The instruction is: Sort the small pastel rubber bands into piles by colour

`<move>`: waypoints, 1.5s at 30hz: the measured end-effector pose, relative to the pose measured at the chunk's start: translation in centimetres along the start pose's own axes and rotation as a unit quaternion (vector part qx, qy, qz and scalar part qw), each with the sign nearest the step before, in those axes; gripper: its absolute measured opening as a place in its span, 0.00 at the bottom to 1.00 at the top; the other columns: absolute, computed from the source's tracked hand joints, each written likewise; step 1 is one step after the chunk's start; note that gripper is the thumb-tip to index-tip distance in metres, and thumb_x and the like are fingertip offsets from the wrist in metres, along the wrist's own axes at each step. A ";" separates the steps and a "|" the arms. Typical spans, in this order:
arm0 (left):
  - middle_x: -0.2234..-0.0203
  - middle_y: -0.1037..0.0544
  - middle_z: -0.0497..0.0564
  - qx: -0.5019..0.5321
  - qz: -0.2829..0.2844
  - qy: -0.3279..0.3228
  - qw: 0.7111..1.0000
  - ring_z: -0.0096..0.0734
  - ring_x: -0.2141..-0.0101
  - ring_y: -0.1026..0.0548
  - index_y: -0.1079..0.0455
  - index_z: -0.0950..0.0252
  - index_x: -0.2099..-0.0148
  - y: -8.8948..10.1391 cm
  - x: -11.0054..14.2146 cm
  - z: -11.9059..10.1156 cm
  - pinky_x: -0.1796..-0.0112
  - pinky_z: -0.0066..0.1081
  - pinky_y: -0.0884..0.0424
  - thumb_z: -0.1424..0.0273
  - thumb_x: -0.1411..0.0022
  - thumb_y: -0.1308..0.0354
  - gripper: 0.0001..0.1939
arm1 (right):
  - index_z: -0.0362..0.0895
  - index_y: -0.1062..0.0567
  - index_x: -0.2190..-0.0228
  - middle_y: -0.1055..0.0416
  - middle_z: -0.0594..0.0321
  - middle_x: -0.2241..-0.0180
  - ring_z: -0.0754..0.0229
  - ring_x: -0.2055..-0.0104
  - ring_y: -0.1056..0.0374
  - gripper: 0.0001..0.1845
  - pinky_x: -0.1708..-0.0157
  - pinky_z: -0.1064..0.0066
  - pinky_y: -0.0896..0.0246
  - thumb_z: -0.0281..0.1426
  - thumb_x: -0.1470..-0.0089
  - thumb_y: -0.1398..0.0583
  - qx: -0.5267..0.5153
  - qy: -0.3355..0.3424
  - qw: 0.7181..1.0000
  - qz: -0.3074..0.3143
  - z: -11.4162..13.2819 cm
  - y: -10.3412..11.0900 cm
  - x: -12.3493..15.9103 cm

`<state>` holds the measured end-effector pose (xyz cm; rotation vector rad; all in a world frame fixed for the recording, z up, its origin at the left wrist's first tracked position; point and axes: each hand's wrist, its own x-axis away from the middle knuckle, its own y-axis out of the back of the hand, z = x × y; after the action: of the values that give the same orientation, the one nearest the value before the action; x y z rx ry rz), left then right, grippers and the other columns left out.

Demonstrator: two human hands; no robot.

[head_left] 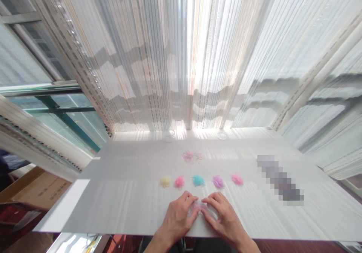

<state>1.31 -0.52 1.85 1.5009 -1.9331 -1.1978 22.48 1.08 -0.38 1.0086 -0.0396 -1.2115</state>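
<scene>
My left hand and my right hand meet near the front edge of the white table. The fingers of both are closed on a small see-through item with pale pinkish contents; it looks like a clear bag, partly hidden by my fingers. Just beyond them lies a row of small heaps of fine, stringy bits, perhaps tiny rubber bands: a yellow heap, a coral pink heap, a teal heap, a purple heap and a pink heap. Farther back spreads a looser pinkish heap.
Two clear round items, one at the left and one at the right, stand by the table's back edge. A pixelated dark object lies at the right. Sheer curtains hang behind. A cardboard box sits beyond the left edge.
</scene>
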 end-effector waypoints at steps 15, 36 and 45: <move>0.63 0.19 0.46 0.035 0.046 0.031 0.998 0.30 0.67 0.21 0.22 0.58 0.59 0.3 -1.4 0.7 0.64 0.27 0.29 0.70 0.32 0.41 0.06 | 0.48 0.23 0.63 0.27 0.62 0.67 0.56 0.64 0.28 0.09 0.63 0.66 0.32 0.21 0.40 0.37 0.021 -0.012 0.999 -0.029 -0.4 -0.6 0.2; 0.66 0.19 0.47 0.076 0.039 0.030 0.996 0.28 0.71 0.25 0.21 0.59 0.61 0.7 -1.6 0.7 0.66 0.27 0.31 0.68 0.32 0.43 0.08 | 0.49 0.24 0.55 0.26 0.61 0.65 0.55 0.63 0.27 0.12 0.62 0.65 0.30 0.23 0.39 0.37 0.008 -0.012 0.999 -0.035 -0.3 -0.3 0.3; 0.63 0.18 0.49 0.062 0.014 -0.033 0.997 0.30 0.67 0.20 0.22 0.58 0.57 -0.2 -1.4 0.4 0.65 0.25 0.27 0.69 0.31 0.44 0.08 | 0.48 0.23 0.61 0.27 0.61 0.66 0.56 0.63 0.27 0.06 0.63 0.66 0.29 0.25 0.37 0.39 0.006 -0.006 1.000 -0.017 -0.3 -0.2 0.2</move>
<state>1.59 0.88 1.73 1.5065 -2.1002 -1.1472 22.54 1.07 -0.76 1.0155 -0.0391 -1.2490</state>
